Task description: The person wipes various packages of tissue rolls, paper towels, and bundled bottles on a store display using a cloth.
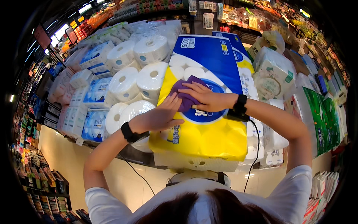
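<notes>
A large plastic-wrapped pack of toilet rolls (201,137), yellow, blue and white with printed writing, lies in front of me. On its middle is a crumpled purple cloth (186,102). My right hand (205,96) rests on the cloth, fingers spread over it and thumb at its near edge, holding it against the wrap. My left hand (159,113) lies flatter, with its fingertips at the cloth's left edge and its thumb apart over the yellow wrap. Both wrists wear black bands with devices, and a cable hangs from each.
Wrapped white paper rolls (125,84) and blue-and-white tissue packs (96,89) are stacked to the left. Another blue-and-yellow pack (237,53) lies behind on the right. White tissue bundles (274,72) and green packs (321,117) stand farther right. Store shelves (47,176) line the left side.
</notes>
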Motion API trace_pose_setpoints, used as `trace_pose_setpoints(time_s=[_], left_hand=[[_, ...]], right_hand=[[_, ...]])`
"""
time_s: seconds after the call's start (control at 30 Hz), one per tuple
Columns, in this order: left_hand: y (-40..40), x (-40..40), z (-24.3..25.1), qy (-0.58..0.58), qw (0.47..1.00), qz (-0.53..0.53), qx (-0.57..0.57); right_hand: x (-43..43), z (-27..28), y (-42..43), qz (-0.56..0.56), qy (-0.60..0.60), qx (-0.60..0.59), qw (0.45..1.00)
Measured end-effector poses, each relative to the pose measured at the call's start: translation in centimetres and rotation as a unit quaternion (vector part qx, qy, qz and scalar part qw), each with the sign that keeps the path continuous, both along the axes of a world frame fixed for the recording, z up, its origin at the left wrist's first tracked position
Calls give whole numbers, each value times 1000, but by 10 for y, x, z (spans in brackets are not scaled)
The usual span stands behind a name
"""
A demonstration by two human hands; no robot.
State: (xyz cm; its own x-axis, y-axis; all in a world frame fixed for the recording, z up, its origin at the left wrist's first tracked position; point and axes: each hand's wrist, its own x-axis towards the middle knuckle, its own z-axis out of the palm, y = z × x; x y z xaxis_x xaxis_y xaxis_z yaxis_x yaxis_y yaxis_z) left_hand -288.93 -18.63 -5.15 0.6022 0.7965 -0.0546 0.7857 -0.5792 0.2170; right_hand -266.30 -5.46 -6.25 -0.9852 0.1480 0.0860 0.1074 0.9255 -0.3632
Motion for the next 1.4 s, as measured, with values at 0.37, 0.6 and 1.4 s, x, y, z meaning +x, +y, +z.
trace_pose_setpoints(time_s=[0.37,0.6,1.4], left_hand=[[142,0,-8,53,991,86,-90],[220,12,-11,84,981,152,-91],[319,29,-3,22,984,171,-33]], right_hand=[[-26,-3,117,-41,14,-13,999],[-31,-19,182,-125,42,-1,991],[-24,-37,286,-251,103,-28,962]])
